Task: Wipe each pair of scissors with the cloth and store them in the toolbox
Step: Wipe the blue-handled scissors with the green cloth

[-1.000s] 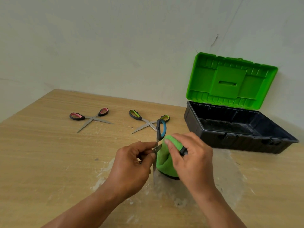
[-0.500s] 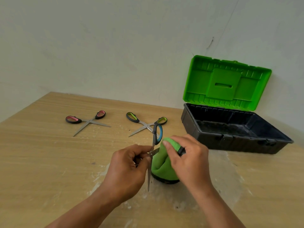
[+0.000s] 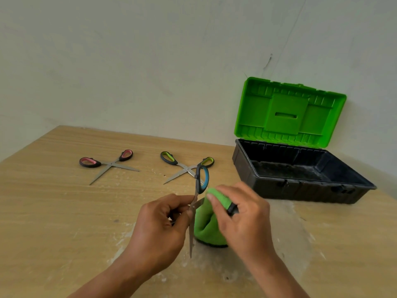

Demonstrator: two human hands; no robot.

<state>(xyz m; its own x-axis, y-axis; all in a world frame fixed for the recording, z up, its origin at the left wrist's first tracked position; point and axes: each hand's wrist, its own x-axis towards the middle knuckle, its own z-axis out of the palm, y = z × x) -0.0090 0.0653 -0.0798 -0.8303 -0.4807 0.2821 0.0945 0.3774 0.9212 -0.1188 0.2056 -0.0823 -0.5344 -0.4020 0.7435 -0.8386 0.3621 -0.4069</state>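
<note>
table (image 3: 53, 211): light brown wood with thin lines | white dusty patch (image 3: 287, 229): on the table, near the front | small dark spot (image 3: 116, 221): on the table | wall (image 3: 129, 61): pale, behind the table | thin crack (image 3: 268, 61): on the wall

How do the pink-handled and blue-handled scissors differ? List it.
The pink-handled scissors lie flat on the table; the blue-handled scissors are held upright above it. Nothing touches the pink-handled scissors; the left hand pinches the blue-handled scissors and the right hand holds the green cloth against them. Handle linings are pink on one, blue on the other. Both are spread open.
</note>
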